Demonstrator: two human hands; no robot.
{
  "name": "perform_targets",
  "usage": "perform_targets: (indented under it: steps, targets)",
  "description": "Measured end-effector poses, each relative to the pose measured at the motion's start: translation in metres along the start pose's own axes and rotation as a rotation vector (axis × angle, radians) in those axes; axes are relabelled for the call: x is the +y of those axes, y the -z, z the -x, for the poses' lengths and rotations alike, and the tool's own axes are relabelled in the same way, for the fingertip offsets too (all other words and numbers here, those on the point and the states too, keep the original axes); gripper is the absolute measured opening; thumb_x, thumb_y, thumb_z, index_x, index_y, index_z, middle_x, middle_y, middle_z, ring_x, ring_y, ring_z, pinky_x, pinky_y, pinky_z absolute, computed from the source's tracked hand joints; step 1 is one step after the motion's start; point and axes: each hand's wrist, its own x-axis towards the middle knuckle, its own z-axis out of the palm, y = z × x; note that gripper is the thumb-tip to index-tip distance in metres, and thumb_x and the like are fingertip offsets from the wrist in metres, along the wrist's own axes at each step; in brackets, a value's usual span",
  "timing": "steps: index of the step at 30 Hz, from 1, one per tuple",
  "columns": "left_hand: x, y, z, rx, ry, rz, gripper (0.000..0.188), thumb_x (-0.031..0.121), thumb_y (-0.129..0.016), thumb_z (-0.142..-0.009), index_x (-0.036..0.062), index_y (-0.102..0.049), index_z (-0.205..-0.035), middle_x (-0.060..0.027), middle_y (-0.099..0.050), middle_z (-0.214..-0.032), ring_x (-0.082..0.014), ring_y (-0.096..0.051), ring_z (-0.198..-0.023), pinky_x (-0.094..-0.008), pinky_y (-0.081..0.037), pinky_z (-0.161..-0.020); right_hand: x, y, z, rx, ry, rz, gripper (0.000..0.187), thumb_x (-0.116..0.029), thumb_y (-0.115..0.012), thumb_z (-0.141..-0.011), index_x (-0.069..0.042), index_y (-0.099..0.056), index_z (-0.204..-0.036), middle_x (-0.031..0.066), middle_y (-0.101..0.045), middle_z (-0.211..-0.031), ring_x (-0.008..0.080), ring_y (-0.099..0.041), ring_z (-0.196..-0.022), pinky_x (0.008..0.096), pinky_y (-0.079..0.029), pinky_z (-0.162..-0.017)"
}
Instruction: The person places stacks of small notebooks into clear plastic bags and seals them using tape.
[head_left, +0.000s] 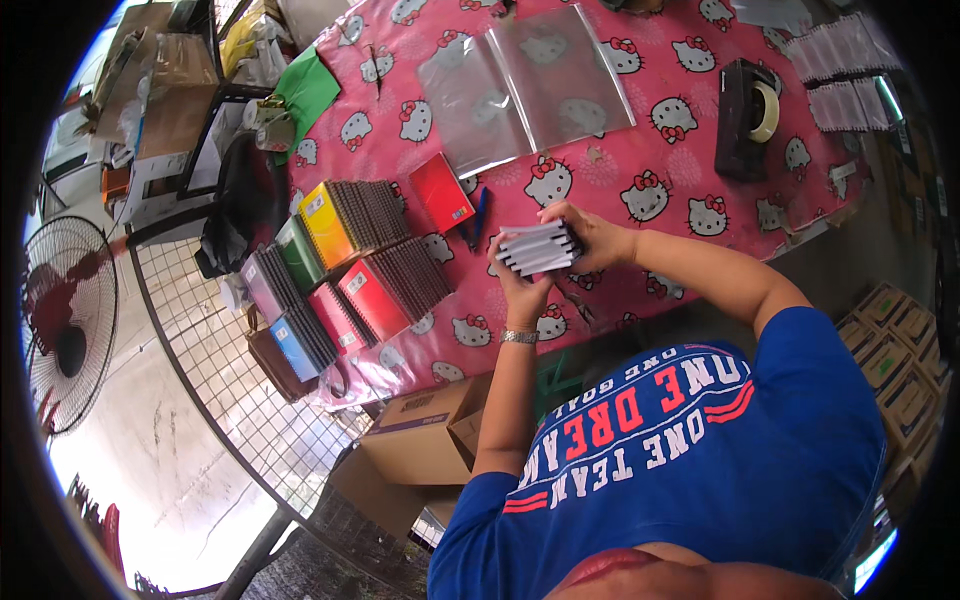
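Observation:
Both of my hands are closed around a small stack of spiral notebooks [538, 249], held over the near part of the table with white page edges and black coils showing. My left hand [520, 290], with a metal watch at its wrist, grips the stack from the near left side. On the right, my right hand [600, 240] wraps the other end. Just left of the stack lie a single red notebook [440, 193] and a blue pen [482, 210]. Farther left stand piles of coil-bound notebooks, among them yellow [325, 225], red [375, 295] and blue [297, 345] ones.
A pink cat-print cloth [650, 150] covers the table. Clear plastic sheets [525, 90] lie at the back. A black tape dispenser [742, 125] and bundled small notebooks [845, 70] are at right. Cardboard boxes [420, 420] stand below the near edge; a fan [70, 325] is far left.

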Motion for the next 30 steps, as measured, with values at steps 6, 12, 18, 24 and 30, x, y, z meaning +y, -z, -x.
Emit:
perform_targets:
  steps: [6,12,18,24,30]
  targets:
    - [-0.003,0.008,-0.003,-0.032,-0.147,-0.293,0.093,0.002,-0.075,-0.059,0.0096,-0.025,-0.137,-0.0099,-0.041,-0.127,-0.0236,-0.043,-0.12,-0.0376,-0.035,-0.105,0.009,-0.01,-0.004,0.068,0.178,-0.023,0.08,-0.009,-0.084,-0.055,-0.012,-0.033,-0.116,0.0119,-0.048,-0.111,0.0325,-0.052,-0.113,0.0422,-0.044,-0.096]
    - [-0.019,0.015,-0.001,-0.137,-0.256,-0.534,0.08,0.008,-0.079,-0.062,0.0056,-0.036,-0.13,-0.0131,-0.043,-0.128,-0.0264,-0.045,-0.118,-0.0365,-0.034,-0.105,0.027,-0.016,0.007,0.153,0.241,0.15,0.08,-0.012,-0.083,-0.057,-0.011,-0.032,-0.118,0.0133,-0.047,-0.112,0.0344,-0.053,-0.108,0.0425,-0.046,-0.092]
    - [-0.029,0.017,-0.004,-0.16,-0.182,-0.385,0.069,0.011,-0.076,-0.067,0.0044,-0.038,-0.125,-0.0149,-0.047,-0.124,-0.0301,-0.044,-0.123,-0.0399,-0.034,-0.106,-0.012,0.018,0.005,-0.066,0.172,0.342,0.09,-0.028,-0.081,-0.06,-0.006,-0.03,-0.13,0.0197,-0.041,-0.129,0.0355,-0.042,-0.123,0.045,-0.033,-0.106]
    - [-0.024,0.013,-0.014,-0.331,-0.487,-1.067,0.067,0.027,-0.067,-0.08,0.006,-0.039,-0.136,-0.0136,-0.044,-0.137,-0.029,-0.047,-0.119,-0.0424,-0.035,-0.1,-0.106,-0.007,0.006,-0.087,0.174,0.84,0.111,-0.066,-0.059,-0.071,-0.001,-0.012,-0.148,0.0204,-0.015,-0.153,0.0301,-0.008,-0.144,0.0471,-0.001,-0.116]
    - [-0.047,0.025,0.0,-0.354,-0.354,-1.029,0.059,0.031,-0.06,-0.086,0.0102,-0.04,-0.138,-0.0125,-0.039,-0.143,-0.0296,-0.038,-0.129,-0.0442,-0.032,-0.103,-0.099,-0.022,-0.002,-0.172,-0.039,1.105,0.109,-0.069,-0.058,-0.068,0.001,-0.025,-0.145,0.0213,-0.022,-0.15,0.0364,-0.017,-0.141,0.0514,-0.005,-0.115]
